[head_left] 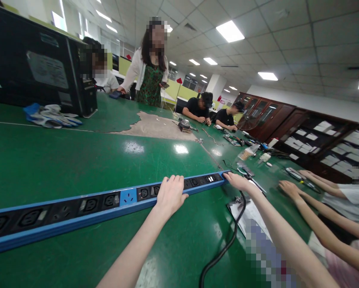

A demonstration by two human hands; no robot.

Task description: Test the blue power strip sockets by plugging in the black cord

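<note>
A long blue power strip [128, 197] with black sockets lies slantwise across the green table, running from the left edge to the middle right. Over its upper half lies my left hand [171, 194], fingers curled across the top and thumb along the near side. My right hand [237, 181] holds the far right end, its fingertips closed at the end cap. A thick black cable [237, 232] hangs in a curve below that end and runs toward me. Beside the cable, partly under my right forearm, is a clipboard with paper [238, 210].
Blue-and-white gloves [51, 116] lie beside a black computer case [35, 60] at the left. Farther back sits a tape measure [184, 125] on a torn patch of table covering [155, 126]. Tools and a plastic bag [248, 153] lie right. Several people surround the table; a person's hands [290, 189] rest at right.
</note>
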